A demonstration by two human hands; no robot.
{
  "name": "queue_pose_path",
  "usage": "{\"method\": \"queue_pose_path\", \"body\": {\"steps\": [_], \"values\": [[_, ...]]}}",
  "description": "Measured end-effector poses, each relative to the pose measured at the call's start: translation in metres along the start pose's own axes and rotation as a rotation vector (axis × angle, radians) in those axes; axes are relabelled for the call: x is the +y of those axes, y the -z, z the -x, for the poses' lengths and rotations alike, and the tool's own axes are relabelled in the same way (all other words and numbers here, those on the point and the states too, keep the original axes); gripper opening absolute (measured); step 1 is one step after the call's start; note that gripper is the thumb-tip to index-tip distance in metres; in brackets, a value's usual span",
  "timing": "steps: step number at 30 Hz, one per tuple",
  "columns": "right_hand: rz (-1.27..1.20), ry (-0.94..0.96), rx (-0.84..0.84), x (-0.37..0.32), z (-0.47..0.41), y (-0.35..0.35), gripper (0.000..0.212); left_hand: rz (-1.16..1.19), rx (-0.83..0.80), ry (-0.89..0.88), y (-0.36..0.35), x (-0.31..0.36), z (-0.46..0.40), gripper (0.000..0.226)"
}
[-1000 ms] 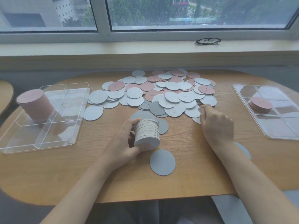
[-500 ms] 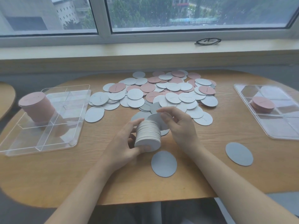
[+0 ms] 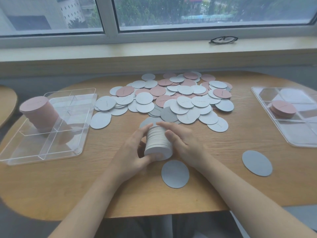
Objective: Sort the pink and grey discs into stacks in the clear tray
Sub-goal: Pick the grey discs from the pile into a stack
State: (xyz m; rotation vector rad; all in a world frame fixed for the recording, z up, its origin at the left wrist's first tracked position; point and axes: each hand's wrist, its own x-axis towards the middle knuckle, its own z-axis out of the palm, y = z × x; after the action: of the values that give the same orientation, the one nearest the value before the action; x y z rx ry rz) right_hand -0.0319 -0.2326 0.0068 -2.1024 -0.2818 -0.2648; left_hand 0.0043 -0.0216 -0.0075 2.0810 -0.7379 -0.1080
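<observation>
Both hands, left (image 3: 133, 152) and right (image 3: 182, 143), curl inward, facing.

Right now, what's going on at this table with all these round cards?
A person is sorting discs by colour. Both hands, left hand and right hand, hold a stack of grey discs on its side over the wooden table. A tall pink stack already stands in the clear tray on the left. A loose pile of pink and grey discs lies beyond the hands, unsorted.
</observation>
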Motion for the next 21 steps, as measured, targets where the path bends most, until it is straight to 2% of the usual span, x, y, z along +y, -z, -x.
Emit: {"method": "queue_pose_path", "body": {"steps": [4,8,10,15,18,21], "values": [[0.176,0.087,-0.016,0.003,0.001,-0.001,0.06,-0.001,-0.018,-0.019,-0.001,0.001,0.0,0.092],[0.192,0.093,-0.152,0.001,0.001,-0.004,0.075,-0.09,-0.059,-0.06,-0.002,0.003,-0.002,0.097],[0.223,0.084,-0.163,0.001,0.001,-0.005,0.081,-0.17,-0.081,-0.059,-0.003,0.005,-0.002,0.099],[0.194,0.094,-0.171,0.003,-0.002,0.0,0.076,-0.205,-0.075,-0.044,-0.005,0.006,-0.002,0.093],[0.176,0.063,-0.037,0.012,-0.007,0.009,0.063,-0.1,-0.046,-0.026,-0.004,0.004,0.001,0.088],[0.407,-0.025,0.274,0.033,-0.014,0.028,0.045,-0.069,-0.025,-0.016,-0.003,0.005,0.003,0.086]]}}
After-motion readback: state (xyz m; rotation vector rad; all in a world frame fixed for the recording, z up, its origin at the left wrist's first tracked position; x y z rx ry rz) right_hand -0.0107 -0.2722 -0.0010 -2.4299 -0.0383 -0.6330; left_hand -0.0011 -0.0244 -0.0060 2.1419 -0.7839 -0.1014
